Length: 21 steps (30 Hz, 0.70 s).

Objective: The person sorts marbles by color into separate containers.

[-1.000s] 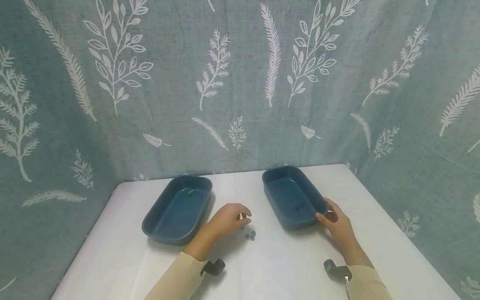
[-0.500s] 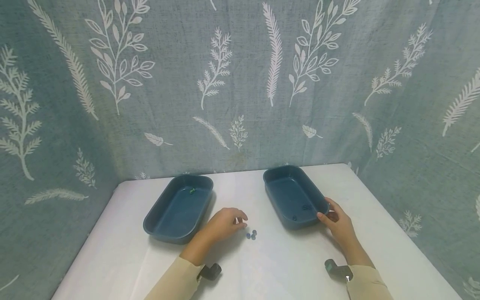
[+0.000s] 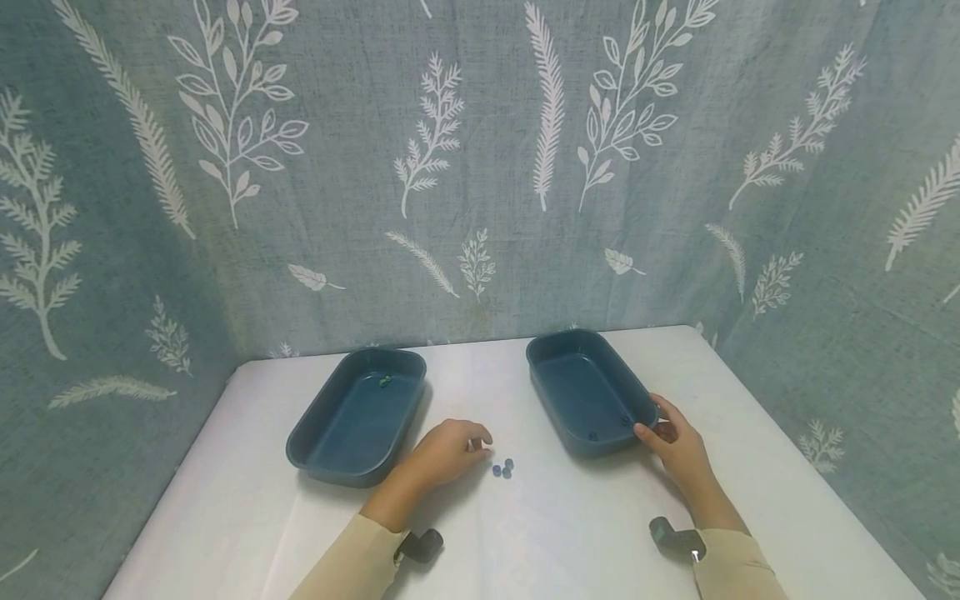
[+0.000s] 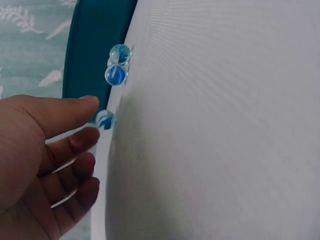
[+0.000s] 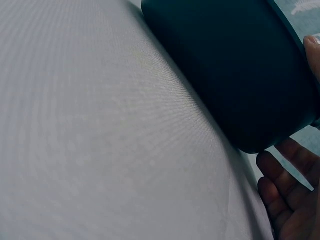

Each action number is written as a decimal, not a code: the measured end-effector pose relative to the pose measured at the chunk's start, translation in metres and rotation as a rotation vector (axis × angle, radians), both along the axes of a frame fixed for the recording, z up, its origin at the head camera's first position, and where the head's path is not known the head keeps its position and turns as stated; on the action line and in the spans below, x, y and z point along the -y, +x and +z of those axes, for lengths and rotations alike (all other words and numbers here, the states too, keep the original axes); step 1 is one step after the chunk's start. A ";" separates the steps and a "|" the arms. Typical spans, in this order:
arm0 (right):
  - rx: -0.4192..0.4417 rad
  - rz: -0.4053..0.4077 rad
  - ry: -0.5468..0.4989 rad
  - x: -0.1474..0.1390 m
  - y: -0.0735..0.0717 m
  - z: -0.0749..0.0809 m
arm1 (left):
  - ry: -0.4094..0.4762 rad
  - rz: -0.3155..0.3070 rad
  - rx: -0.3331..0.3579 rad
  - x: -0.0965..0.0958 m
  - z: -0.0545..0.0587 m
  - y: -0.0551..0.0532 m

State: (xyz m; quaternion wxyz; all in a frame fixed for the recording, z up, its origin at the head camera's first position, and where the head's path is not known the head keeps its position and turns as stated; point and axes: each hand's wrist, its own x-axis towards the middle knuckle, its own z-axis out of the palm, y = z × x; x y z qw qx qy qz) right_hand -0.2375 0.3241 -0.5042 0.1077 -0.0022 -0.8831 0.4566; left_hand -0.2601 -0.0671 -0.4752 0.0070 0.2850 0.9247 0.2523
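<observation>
My right hand (image 3: 678, 446) grips the near right corner of a dark blue tub (image 3: 573, 379), thumb at the rim and other fingers outside. Its fingers (image 5: 275, 170) show beside the tub's end in the right wrist view. Dark marbles (image 3: 626, 422) lie in that tub's near end. My left hand (image 3: 447, 450) hovers low over the table, fingers loosely curved, thumb and index apart. A clear marble with a blue swirl (image 4: 105, 119) appears right at those fingertips in the left wrist view; the head view hides it. Three blue marbles (image 3: 507, 472) sit close together to the right of the hand.
A second dark blue tub (image 3: 341, 481) stands to the left, behind my left forearm, with small green marbles (image 3: 385, 381) at its far end. A white cloth covers the table (image 3: 570, 533). Leaf-patterned curtains (image 3: 480, 167) enclose the back and sides.
Marbles in the right tub have rolled toward its near end. My left hand has drawn slightly back to the left, and a marble visible below it earlier is now hidden in the head view.
</observation>
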 end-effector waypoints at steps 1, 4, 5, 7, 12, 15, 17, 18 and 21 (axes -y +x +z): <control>0.001 0.000 -0.002 0.000 0.000 0.000 | -0.003 0.006 0.008 0.000 -0.001 0.000; 0.004 0.001 -0.004 0.000 0.000 0.000 | -0.011 0.023 0.030 -0.002 -0.002 -0.001; 0.005 0.002 -0.005 0.000 0.000 0.000 | -0.012 0.028 0.037 -0.002 -0.002 -0.001; 0.003 0.003 -0.006 -0.001 0.000 0.000 | -0.016 0.034 0.041 -0.003 -0.002 -0.002; -0.011 0.009 -0.008 0.000 0.001 0.001 | -0.036 0.045 0.049 -0.004 -0.004 -0.003; -0.012 0.010 -0.007 0.000 0.002 0.000 | -0.043 0.045 0.064 -0.004 -0.004 -0.003; -0.012 0.010 -0.006 0.000 0.002 0.000 | -0.042 0.041 0.072 -0.005 -0.004 -0.004; -0.011 0.009 -0.007 0.000 0.002 0.000 | -0.041 0.042 0.075 -0.005 -0.004 -0.004; -0.013 0.007 -0.007 0.000 0.001 0.001 | -0.038 0.030 0.067 -0.006 -0.003 -0.007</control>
